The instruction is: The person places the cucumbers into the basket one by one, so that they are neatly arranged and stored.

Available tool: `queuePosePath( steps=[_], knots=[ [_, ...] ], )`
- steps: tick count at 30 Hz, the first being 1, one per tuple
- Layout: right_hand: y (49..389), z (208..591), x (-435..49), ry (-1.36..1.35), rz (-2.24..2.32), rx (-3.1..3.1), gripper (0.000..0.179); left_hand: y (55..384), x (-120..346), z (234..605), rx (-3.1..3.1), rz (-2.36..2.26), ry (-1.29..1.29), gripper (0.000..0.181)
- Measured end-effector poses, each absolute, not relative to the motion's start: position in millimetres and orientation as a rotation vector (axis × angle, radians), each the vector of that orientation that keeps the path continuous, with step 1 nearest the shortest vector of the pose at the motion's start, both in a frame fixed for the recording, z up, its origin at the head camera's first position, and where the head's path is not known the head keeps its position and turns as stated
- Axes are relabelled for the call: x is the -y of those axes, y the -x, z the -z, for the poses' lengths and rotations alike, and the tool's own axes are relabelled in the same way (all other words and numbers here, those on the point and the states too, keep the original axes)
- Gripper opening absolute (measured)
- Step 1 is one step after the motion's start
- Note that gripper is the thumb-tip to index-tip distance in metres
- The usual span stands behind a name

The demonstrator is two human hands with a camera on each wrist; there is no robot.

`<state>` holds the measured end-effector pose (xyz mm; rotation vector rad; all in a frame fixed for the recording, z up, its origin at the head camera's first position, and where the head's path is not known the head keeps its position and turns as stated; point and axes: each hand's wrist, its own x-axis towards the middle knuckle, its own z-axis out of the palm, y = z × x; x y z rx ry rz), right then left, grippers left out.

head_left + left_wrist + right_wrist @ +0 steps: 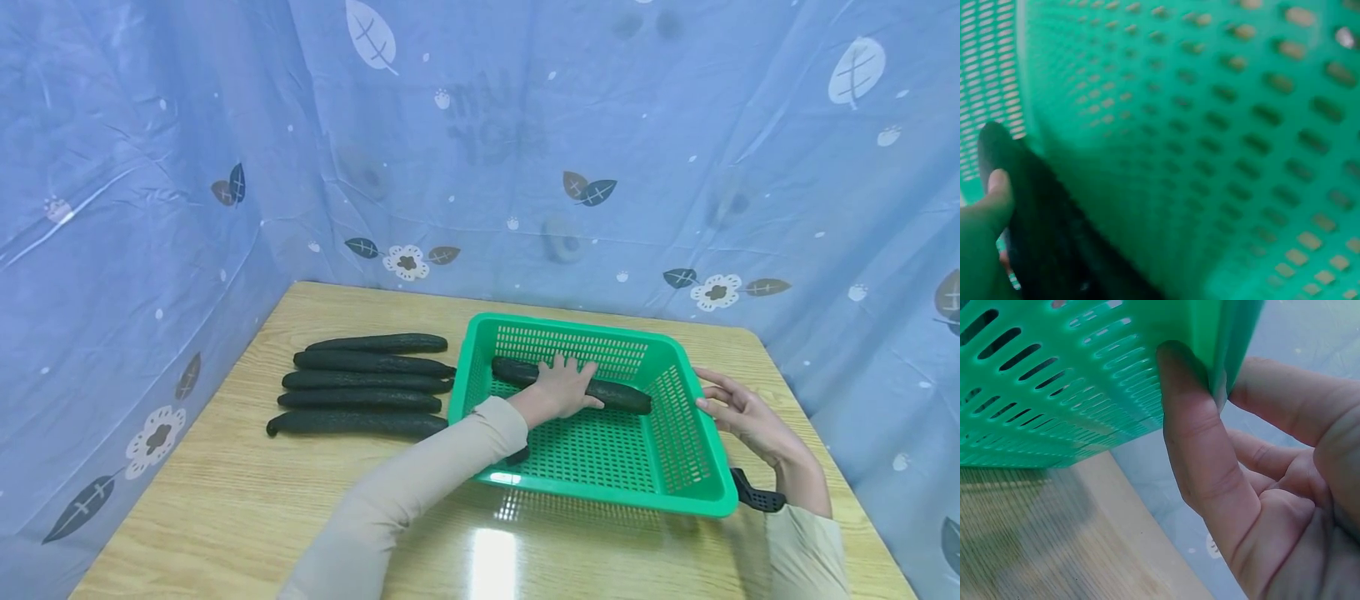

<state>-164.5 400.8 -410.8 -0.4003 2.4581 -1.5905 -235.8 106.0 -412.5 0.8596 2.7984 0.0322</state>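
Observation:
In the head view a green plastic basket (585, 500) with slotted walls stands on the table. A long dark green cucumber (618, 397) lies slantwise inside it. My left hand (561, 390) reaches into the basket and grips this cucumber around its middle, fingers over the far side and thumb on the near side. The left wrist view shows the thumb against the cucumber (1047, 219), close to the slotted wall. With thumb and forefinger, my right hand (1254, 469) pinches the basket's right rim (1210, 356) from outside.
Left of the basket, several more cucumbers (360, 399) lie side by side on the wooden table (247, 508). Some of their right ends come close to the basket's left wall. A blue patterned curtain (480, 167) surrounds the table's back and sides.

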Motion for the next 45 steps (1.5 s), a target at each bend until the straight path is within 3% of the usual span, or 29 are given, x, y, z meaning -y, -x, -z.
queuePosePath(
  steps=[17,45],
  knots=[
    [166.4,406.3,-402.0,0.398,1.577,-2.482,0.055,238.1,-111.1,422.3,-2.914,0.114,-0.889,0.066],
    [164.8,415.0,-397.7,0.355,1.536,-2.506,0.056,234.0,-102.3,405.5,-2.808,0.286,-0.907,0.066]
  ],
)
